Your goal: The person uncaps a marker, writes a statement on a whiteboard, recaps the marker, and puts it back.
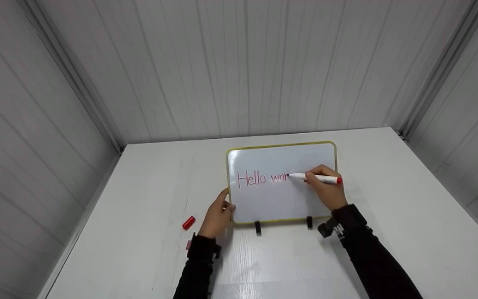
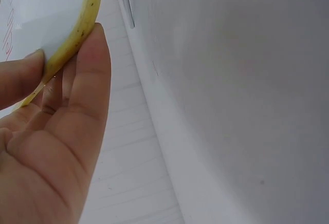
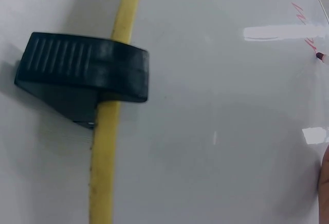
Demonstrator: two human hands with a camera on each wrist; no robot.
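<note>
A person writes in red on a small yellow-framed whiteboard [image 1: 281, 195] propped on two black feet on a white table [image 1: 388, 232]. The right hand [image 1: 326, 192] pinches a red marker [image 1: 315, 178], its tip on the board just after "Hello wor" (the greeting looks most of the way done, its second word apparently unfinished). The left hand [image 1: 218, 216] steadies the board's lower left corner, thumb and fingers pinching the frame. The marker's red cap [image 1: 188, 222] lies on the table near that hand, yet to go back on.
</note>
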